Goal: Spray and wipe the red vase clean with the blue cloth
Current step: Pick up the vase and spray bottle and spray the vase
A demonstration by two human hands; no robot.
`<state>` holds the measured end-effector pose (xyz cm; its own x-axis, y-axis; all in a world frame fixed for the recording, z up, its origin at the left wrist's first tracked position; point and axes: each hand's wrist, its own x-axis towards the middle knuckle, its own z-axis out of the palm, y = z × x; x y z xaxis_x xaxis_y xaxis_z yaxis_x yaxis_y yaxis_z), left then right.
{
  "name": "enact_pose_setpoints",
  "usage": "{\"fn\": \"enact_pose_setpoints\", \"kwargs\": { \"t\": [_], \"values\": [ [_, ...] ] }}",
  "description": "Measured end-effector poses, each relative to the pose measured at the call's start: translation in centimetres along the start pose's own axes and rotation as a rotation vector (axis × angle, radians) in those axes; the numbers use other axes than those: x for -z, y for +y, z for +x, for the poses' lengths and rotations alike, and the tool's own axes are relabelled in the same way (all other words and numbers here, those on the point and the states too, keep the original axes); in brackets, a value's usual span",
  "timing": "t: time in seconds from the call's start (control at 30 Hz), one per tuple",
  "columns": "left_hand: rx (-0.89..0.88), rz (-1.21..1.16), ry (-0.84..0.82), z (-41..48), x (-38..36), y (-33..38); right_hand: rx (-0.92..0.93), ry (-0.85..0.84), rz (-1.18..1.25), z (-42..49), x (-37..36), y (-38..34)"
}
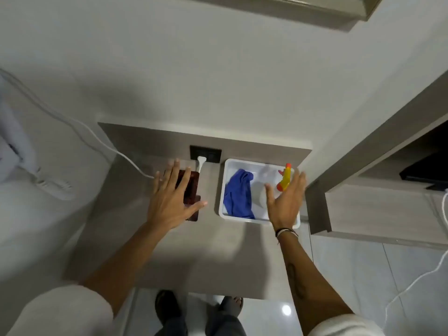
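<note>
Task not started. Blue cloth (238,194) and spray bottle (285,177) lie untouched in the white tray (224,190). Left hand (169,200) spread empty over red vase (191,187); right hand (286,202) spread empty over the tray.

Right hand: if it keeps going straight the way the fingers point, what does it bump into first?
Most likely the spray bottle, with its yellow and orange trigger top, standing in the white tray just past the right hand. The hand is open above the tray; how high it hovers is hard to judge from above.
</note>
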<state>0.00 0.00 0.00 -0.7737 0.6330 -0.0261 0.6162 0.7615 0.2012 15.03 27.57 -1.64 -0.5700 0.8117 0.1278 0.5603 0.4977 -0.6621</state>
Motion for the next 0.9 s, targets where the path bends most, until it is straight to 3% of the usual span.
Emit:
{"fn": "enact_pose_setpoints", "kwargs": {
  "t": [0.07, 0.13, 0.37, 0.53, 0.7, 0.8, 0.9],
  "values": [
    [0.009, 0.028, -0.051, 0.1, 0.0, 0.1, -0.133, 0.003, 0.194, 0.7, -0.3, 0.7],
    [0.009, 0.033, -0.059, 0.2, 0.1, 0.1, -0.153, -0.021, 0.258, 1.2, -0.7, 1.6],
    [-0.028, -0.071, -0.095, 0.5, 1.3, -0.4, -0.154, -0.02, 0.303, 2.6, -2.4, 3.2],
    [-0.013, -0.211, -0.095, 0.6, 2.4, -2.0, -0.017, -0.019, 0.341, 2.5, -0.8, 1.7],
    [-0.018, -0.457, -0.11, -0.6, 2.1, -4.6, -0.093, 0.005, 0.603, 0.2, 2.2, -2.2],
    [-0.046, -0.567, -0.11, -1.3, 1.9, -6.4, -0.058, -0.126, 0.727, -3.7, 3.0, -4.5],
    [-0.078, -0.629, -0.115, -2.1, 1.6, -8.0, -0.07, -0.408, 0.774, -8.5, 2.4, -5.9]
  ]
}}
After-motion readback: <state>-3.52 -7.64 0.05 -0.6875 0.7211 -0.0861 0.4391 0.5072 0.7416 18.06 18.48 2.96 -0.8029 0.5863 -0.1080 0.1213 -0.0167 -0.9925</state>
